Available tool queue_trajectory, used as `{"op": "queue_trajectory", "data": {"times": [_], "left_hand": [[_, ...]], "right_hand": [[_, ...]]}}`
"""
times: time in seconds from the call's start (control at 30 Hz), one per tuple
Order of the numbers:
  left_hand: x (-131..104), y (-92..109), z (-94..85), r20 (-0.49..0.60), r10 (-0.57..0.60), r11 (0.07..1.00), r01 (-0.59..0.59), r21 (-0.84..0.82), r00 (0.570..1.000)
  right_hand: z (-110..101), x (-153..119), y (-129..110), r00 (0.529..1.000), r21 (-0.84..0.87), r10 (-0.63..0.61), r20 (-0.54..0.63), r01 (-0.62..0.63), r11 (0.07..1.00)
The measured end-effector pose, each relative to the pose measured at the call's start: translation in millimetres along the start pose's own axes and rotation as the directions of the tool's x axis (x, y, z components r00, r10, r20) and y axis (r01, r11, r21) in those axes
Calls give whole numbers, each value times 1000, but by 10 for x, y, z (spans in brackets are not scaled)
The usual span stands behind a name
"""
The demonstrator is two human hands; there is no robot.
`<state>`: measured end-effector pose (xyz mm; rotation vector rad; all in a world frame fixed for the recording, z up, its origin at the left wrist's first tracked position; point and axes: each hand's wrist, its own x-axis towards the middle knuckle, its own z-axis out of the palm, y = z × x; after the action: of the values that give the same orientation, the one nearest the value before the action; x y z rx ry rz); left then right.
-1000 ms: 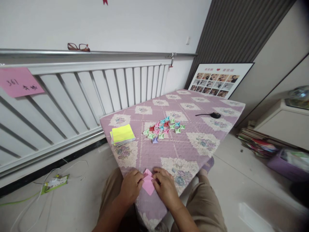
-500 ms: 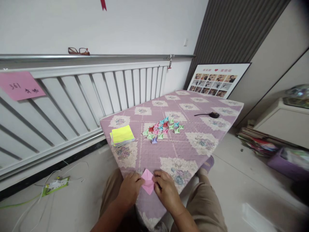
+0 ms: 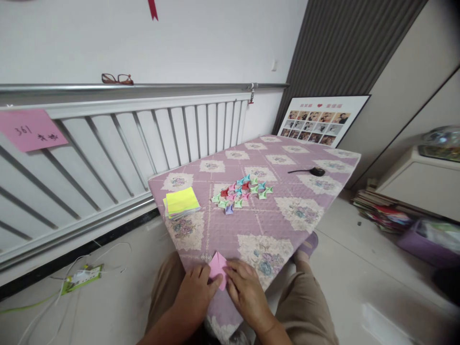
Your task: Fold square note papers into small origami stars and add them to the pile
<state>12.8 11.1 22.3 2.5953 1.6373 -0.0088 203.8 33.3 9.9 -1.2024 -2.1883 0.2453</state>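
two hands on a pink paper (image 3: 218, 266)

left hand (image 3: 196, 291) and right hand (image 3: 247, 290) pinch its sides, fingers nearly closed; it lies at six o'clock on the flowery cloth (image 3: 223, 235).

I watch through one head camera, worn above the near corner of the table (image 3: 223, 235) and looking forward and down. It sits close over the left hand (image 3: 194, 292), right hand (image 3: 249, 293) and pink paper (image 3: 217, 266), low in my view; the radiator (image 3: 181, 134) and photo board (image 3: 316, 125) lie farther off, up top.
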Motion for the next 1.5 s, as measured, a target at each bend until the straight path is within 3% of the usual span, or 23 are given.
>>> {"op": "queue_trajectory", "data": {"times": [0.17,0.33,0.53,0.7,0.8,1.0,1.17,1.3,1.5], "left_hand": [[-15,11,32,-3,0,1000,0,14,1000],[-15,11,57,-29,-9,1000,9,12,1000],[-11,16,51,-42,-13,1000,13,-8,999],[-5,27,28,-17,-26,1000,25,-17,1000],[-8,22,25,-18,-20,999,20,-34,1000],[-15,22,3,-19,-28,999,28,-40,999],[-19,24,1,-33,-27,999,25,-32,999],[-27,14,17,-72,-24,1000,25,8,997],[-24,14,-3,-88,-8,997,14,70,996]], "right_hand": [[-9,-1,-9,991,-6,129,-19,-129,992],[-3,198,42,964,20,266,6,-267,964],[60,448,53,941,88,335,56,-338,937],[73,488,101,928,139,345,141,-363,921],[58,448,141,945,142,283,166,-307,941],[-10,340,151,989,51,66,133,-74,996],[-95,286,89,989,-103,-80,124,94,990],[-67,220,102,984,-179,-120,130,142,974],[-23,152,154,981,-147,-135,137,155,977]]}}
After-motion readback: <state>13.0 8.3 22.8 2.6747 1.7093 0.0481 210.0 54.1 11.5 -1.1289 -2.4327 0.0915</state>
